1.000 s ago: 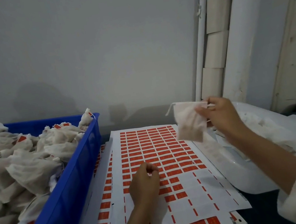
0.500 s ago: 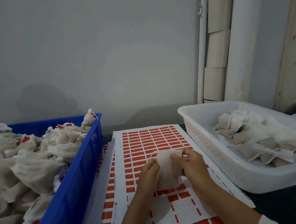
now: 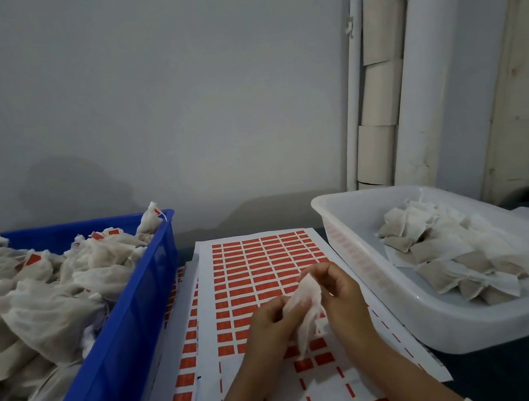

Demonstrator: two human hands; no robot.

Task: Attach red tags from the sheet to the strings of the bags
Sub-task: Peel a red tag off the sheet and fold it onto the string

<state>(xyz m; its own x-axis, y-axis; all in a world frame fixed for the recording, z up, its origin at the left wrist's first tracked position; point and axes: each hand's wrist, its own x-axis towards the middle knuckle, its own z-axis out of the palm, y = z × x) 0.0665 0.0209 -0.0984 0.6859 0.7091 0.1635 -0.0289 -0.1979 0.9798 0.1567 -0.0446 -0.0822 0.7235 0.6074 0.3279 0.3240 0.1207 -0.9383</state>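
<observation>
Bag [image 3: 305,311] hangs pinched between left hand [image 3: 268,321] and right hand [image 3: 340,295] above the tag sheet [image 3: 259,263], likely to free its string.

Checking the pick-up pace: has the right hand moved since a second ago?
Yes. The right hand came from beside the white tray down to the tag sheet.

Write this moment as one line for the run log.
hands: both hold one bag | place: above tag sheet | left: grips bag | right: grips bag | tag on it: cannot tell
</observation>
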